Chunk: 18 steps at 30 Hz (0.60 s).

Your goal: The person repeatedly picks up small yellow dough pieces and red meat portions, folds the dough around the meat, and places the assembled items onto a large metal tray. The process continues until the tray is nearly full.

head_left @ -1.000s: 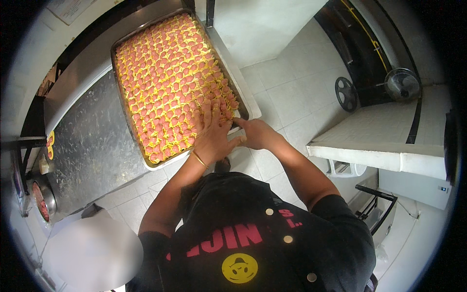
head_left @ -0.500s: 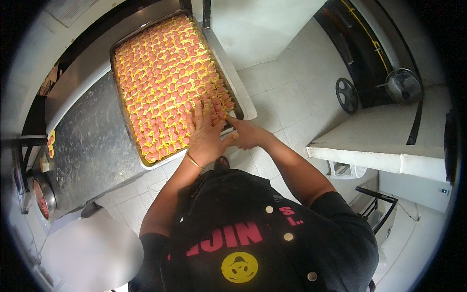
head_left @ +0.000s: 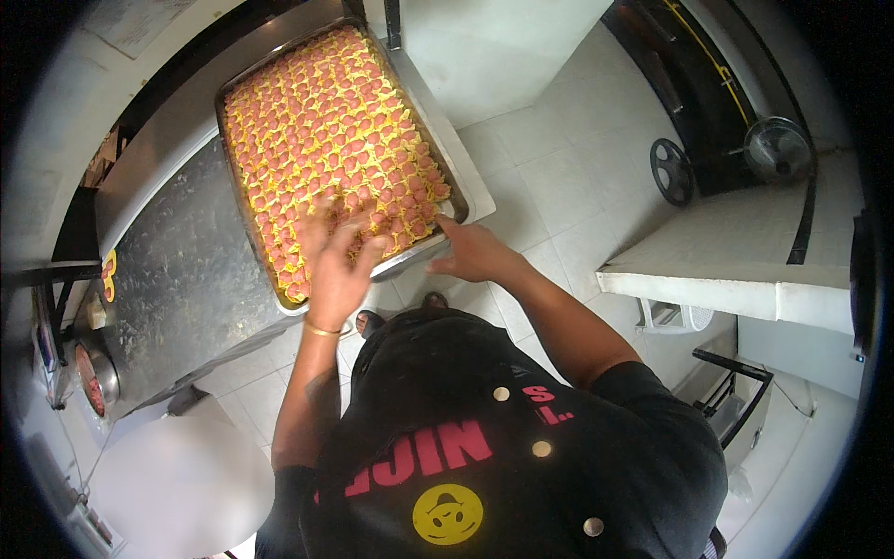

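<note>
Small open-topped dumplings [head_left: 326, 121] with yellow wrappers and pink filling stand in packed rows. They fill a large metal tray [head_left: 239, 200] that rests on the worktop. Over the tray's near part, my left hand [head_left: 340, 265] has its fingers spread, slightly smeared by motion. Whether its fingertips press on the dumplings I cannot tell. My right hand [head_left: 477, 252] is at the tray's near right corner, index finger stretched to the corner and thumb held apart below. Nothing shows in either hand.
A dark, scuffed worktop [head_left: 186, 252] extends left of the tray. At its left end is a metal bowl [head_left: 93, 377] of pink filling. A white ledge [head_left: 726, 289] juts in at the right, with a handwheel [head_left: 672, 172] and a wire strainer [head_left: 777, 149] beyond. A person's blurred shape is at lower left.
My left hand has slid left along the tray's near part, away from my right hand. My right hand stays at the corner. The view has shifted slightly.
</note>
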Each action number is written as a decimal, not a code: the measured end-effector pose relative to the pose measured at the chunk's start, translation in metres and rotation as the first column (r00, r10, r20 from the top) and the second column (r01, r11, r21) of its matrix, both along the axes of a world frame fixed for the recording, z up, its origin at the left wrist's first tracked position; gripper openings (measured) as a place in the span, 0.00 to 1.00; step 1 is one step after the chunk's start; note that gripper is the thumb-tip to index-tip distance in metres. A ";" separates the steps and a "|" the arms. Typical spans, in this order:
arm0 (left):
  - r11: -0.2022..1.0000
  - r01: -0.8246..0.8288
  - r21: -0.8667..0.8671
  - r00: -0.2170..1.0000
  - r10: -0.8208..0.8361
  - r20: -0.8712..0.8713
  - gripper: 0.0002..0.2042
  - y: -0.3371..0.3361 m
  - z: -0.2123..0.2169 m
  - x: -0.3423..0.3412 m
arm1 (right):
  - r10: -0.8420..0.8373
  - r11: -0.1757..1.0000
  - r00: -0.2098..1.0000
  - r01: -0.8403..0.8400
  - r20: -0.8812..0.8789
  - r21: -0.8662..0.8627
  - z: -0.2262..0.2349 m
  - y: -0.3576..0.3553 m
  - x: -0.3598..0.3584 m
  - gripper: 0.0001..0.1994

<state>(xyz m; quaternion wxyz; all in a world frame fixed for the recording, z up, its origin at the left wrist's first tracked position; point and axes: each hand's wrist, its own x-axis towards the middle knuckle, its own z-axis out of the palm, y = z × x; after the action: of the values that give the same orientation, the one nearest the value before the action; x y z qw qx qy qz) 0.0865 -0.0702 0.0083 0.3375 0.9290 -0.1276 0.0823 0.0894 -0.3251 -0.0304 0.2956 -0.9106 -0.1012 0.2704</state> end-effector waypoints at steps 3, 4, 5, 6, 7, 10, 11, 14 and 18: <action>0.979 -0.193 0.068 0.981 0.192 0.017 0.18 0.066 -0.005 -0.027 | -0.024 0.999 1.000 0.025 0.018 -0.022 0.006 -0.002 -0.009 0.48; 0.961 -0.261 0.093 0.965 0.263 0.000 0.17 0.085 -0.011 -0.039 | -0.014 1.000 0.999 0.014 0.032 -0.017 -0.006 -0.002 -0.010 0.47; 0.936 -0.330 0.118 0.942 0.334 -0.014 0.17 0.102 -0.014 -0.050 | 0.000 1.000 0.999 0.001 0.048 -0.013 -0.011 0.000 -0.009 0.47; 0.921 -0.368 0.126 0.926 0.375 -0.041 0.17 0.118 -0.017 -0.061 | -0.009 1.000 1.000 0.010 0.025 -0.014 -0.009 0.005 -0.008 0.46; 0.904 -0.406 0.132 0.906 0.418 -0.070 0.18 0.134 -0.019 -0.073 | -0.016 1.000 1.000 0.016 0.000 -0.017 -0.003 0.014 -0.008 0.46; 0.853 -0.493 0.170 0.853 0.513 -0.098 0.18 0.181 -0.023 -0.108 | -0.025 0.999 1.000 0.024 -0.011 -0.027 0.014 0.027 -0.010 0.45; 0.833 -0.520 0.188 0.834 0.543 -0.097 0.18 0.196 -0.024 -0.116 | -0.021 0.999 1.000 0.021 -0.006 -0.028 0.021 0.027 -0.011 0.44; 0.778 -0.619 0.109 0.767 0.628 -0.130 0.18 0.245 -0.028 -0.134 | -0.063 0.986 0.998 0.060 -0.013 -0.158 0.065 0.034 -0.012 0.41; 0.698 -0.706 -0.119 0.708 0.696 -0.121 0.15 0.325 -0.029 -0.145 | -0.149 0.984 0.976 0.162 0.161 -0.068 0.111 0.078 -0.002 0.36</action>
<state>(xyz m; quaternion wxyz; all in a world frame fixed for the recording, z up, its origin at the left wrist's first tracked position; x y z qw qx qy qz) -0.0585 0.2549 -0.0206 0.3564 0.8803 0.2539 0.1830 0.0876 -0.2474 0.0807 0.2700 -0.9453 -0.0414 0.1785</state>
